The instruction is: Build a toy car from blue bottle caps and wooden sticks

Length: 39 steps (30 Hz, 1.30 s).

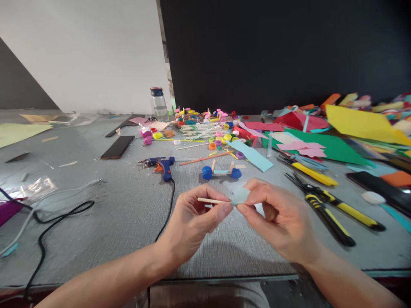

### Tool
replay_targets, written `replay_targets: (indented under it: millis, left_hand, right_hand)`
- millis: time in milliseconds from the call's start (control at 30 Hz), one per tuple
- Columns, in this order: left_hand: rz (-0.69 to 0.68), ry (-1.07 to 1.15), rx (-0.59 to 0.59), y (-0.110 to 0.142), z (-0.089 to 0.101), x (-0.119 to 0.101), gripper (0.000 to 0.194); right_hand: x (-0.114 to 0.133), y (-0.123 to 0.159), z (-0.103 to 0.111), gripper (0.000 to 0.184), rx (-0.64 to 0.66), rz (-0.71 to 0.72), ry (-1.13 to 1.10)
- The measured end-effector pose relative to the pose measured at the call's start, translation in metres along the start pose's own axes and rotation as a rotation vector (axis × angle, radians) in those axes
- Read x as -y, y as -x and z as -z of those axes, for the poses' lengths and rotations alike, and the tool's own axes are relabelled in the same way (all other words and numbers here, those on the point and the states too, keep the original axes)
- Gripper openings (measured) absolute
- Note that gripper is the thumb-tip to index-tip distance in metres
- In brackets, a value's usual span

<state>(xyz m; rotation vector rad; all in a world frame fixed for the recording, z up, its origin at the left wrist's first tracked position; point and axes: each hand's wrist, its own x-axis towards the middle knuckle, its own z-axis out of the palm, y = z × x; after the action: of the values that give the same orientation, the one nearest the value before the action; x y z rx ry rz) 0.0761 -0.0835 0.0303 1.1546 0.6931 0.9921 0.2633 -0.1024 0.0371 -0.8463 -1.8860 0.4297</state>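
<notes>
Between finger and thumb, my left hand [199, 216] pinches a thin pale wooden stick [212, 200], which points off to the left. My right hand [279, 214] is closed on a small piece of light blue paper [240, 196], whose lower edge meets the stick's right end at my fingertips. Whether the two are stuck together I cannot tell. Just beyond my hands stands a small construction with blue bottle-cap wheels [207, 173], short upright sticks and a light blue strip. A blue glue gun [165, 167] lies to its left, its black cord running toward me.
Yellow-black pliers [330, 205] and a yellow cutter [314, 172] lie at right. Coloured paper [321, 143] is piled behind them. Bottle caps and sticks [205, 129] cover the back middle, near a water bottle [159, 105]. A dark phone [117, 147] and cables [41, 244] are at left.
</notes>
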Motion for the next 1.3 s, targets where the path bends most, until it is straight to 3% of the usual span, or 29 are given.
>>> replay_targets:
  millis: [233,533,933,1133,1300]
  left_hand:
    - [-0.077,0.001,-0.003,-0.0009,-0.0026,-0.0068,0.015]
    - [-0.093,-0.041,0.016,-0.0013,-0.0015,-0.005,0.014]
    - [-0.111,-0.152,0.051,0.0012,0.0033,-0.0013,0.01]
    - [-0.12,-0.153,0.054,-0.0002,0.0024,-0.0018,0.009]
    - [-0.223,-0.25,0.018,0.0008,0.0006,-0.0046,0.008]
  right_hand:
    - [0.0037,-0.0017,0.0009,0.02,0.041,-0.21,-0.196]
    - [-0.0013,0.0022,-0.0009,0.011,0.025,-0.155,-0.282]
    - [-0.0023,0.001,0.0013,0.015,0.002,-0.1,-0.17]
    - [0.0002,0.0022,0.0007,0.018,-0.006,-0.185,-0.204]
    - [0.0054,-0.0019,0.0004,0.02,-0.015,-0.319,-0.232]
